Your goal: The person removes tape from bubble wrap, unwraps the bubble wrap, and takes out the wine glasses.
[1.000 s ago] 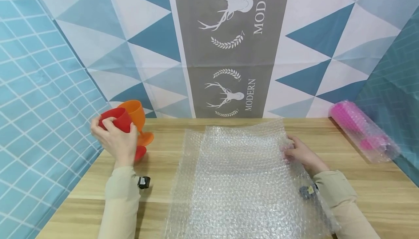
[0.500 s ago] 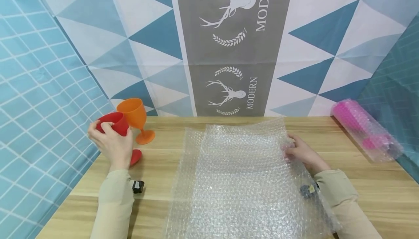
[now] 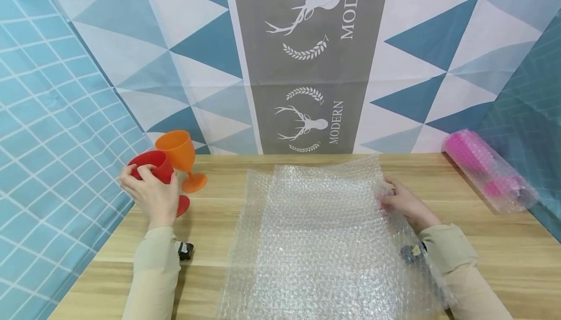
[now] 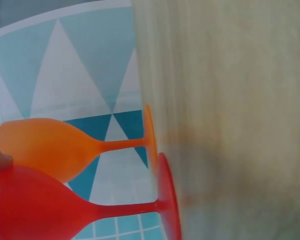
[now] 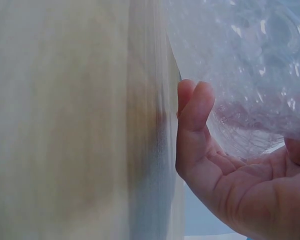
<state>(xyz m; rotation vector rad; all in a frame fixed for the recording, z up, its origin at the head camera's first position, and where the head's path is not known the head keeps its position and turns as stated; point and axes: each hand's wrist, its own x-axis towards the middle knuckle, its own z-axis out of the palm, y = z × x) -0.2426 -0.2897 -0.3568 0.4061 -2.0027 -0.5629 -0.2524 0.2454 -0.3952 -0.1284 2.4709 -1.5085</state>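
At the left of the head view, my left hand (image 3: 151, 193) grips the bowl of a red plastic goblet (image 3: 159, 163) with curled fingers. The left wrist view shows the goblet's stem (image 4: 125, 210) running down to a round foot at the table top. Just behind it stands an orange goblet (image 3: 175, 149), upright, partly covered by the red one. My right hand (image 3: 405, 205) holds the right edge of a clear bubble wrap sheet (image 3: 324, 242). Up close in the right wrist view, the fingers (image 5: 194, 112) curl beside the bubble wrap (image 5: 260, 75), some hidden by it.
A roll of bubble wrap (image 3: 491, 171) with something pink inside lies at the back right. Wood-grain table (image 3: 215, 242) runs under everything, with a patterned backdrop (image 3: 311, 81) behind it and tiled cloth (image 3: 52, 115) along the left.
My left hand has shifted slightly left and down with the red goblet, leaving more of the orange goblet showing. The right hand and bubble wrap look almost unchanged.
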